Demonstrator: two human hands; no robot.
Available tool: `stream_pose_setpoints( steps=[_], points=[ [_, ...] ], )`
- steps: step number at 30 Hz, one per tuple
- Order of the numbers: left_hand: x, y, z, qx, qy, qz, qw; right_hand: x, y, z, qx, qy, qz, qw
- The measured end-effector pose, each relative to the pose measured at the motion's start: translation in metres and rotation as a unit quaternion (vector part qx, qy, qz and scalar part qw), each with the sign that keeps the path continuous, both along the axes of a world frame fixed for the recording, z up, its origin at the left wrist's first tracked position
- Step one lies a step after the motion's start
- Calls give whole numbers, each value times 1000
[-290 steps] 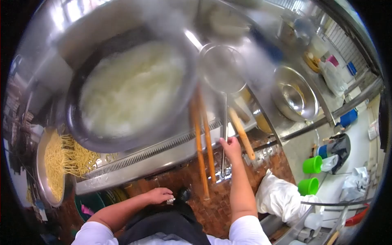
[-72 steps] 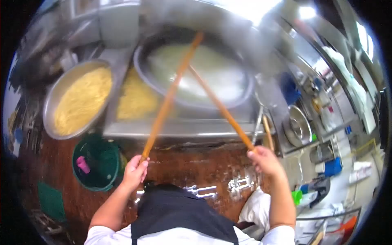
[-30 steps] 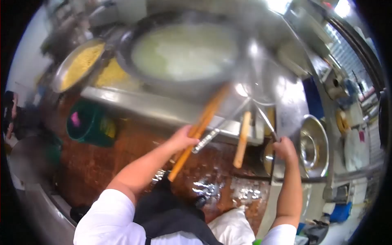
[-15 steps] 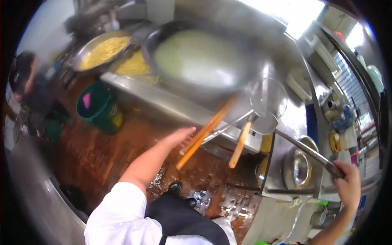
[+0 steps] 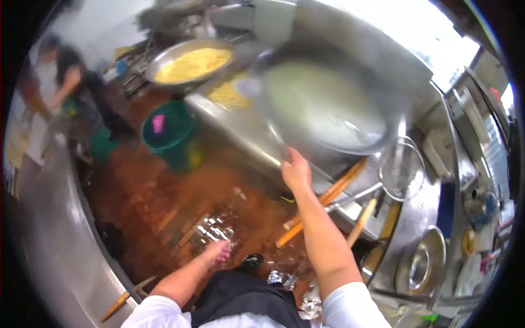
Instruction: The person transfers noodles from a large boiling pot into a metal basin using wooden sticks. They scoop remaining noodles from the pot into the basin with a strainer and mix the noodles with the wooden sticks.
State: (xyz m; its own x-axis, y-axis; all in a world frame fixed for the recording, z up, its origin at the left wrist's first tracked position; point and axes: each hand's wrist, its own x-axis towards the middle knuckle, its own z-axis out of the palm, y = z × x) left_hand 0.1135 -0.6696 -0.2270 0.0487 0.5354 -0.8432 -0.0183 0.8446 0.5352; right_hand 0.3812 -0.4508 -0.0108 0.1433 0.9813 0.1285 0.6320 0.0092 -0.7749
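My right hand (image 5: 297, 172) is closed around the handle of a long-handled ladle (image 5: 278, 134). The ladle's blurred, pale bowl end is over yellow noodle-like food (image 5: 227, 94), beside the left rim of a large wok (image 5: 328, 148). Cloudy, pale liquid fills the wok, and steam blurs it. Lower down, my left hand (image 5: 220, 251) hangs above the wet floor with its fingers curled in and nothing visible in them. Two wooden sticks (image 5: 322, 202) and a wire strainer (image 5: 402, 169) lie to the right of my right forearm, against the stove's front edge.
A wide metal basin (image 5: 156, 76) of yellow food stands back left. Below it is a green bucket (image 5: 164, 139) with a pink item inside. Metal bowls (image 5: 432, 246) sit on the right counter. A person (image 5: 71, 71) stands far left, near another metal counter (image 5: 54, 208).
My right hand has swung the ladle from the right counter side across to the left of the wok. My left hand has dropped down from near the wooden sticks. The view has shifted.
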Motion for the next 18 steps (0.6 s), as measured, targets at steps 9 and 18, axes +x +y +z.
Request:
stream_pose_setpoints(
  steps=[9, 18],
  points=[
    [-6, -119, -15, -39, 83, 102, 991, -48, 0, -44, 3, 48, 37, 998],
    [42, -231, -51, -107, 16, 37, 993, -118, 40, -72, -118, 75, 69, 988]
  ],
)
